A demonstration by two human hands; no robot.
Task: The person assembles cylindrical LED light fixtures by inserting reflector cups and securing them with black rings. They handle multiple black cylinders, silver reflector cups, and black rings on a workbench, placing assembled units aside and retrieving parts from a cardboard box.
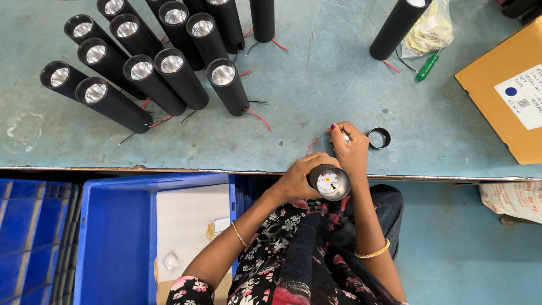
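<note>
1. I see the black tube lamp [329, 182] held upright at the near edge of the bench [316, 107], its open end facing up at me, with a pale disc and a small orange spot inside.
2. My left hand [299, 178] wraps the lamp from the left; its fingers are curled tight round the barrel, so it has a firm hold of it.
3. My right hand [351, 149] sits just behind and right of the lamp's mouth, touching its rim side. Its fingers are bent inward and pinched near a small pale part at the fingertips; I cannot tell exactly what that part is, nor whether the fingers truly grip it.
4. A thin red wire [312, 145] runs on the bench just left of the right hand.
5. A small black ring [379, 138] lies flat on the bench just beside the right hand, not touched.
6. A cluster of finished black lamps [147, 68] stands well apart at the far left, lenses up, red and black leads trailing.
7. One more black tube [398, 25] leans at the far right, near a green screwdriver [427, 67] and a clear bag [432, 31].
8. A cardboard box [502, 90] lies at the right edge; a blue crate [118, 237] sits below the bench to my left.
</note>
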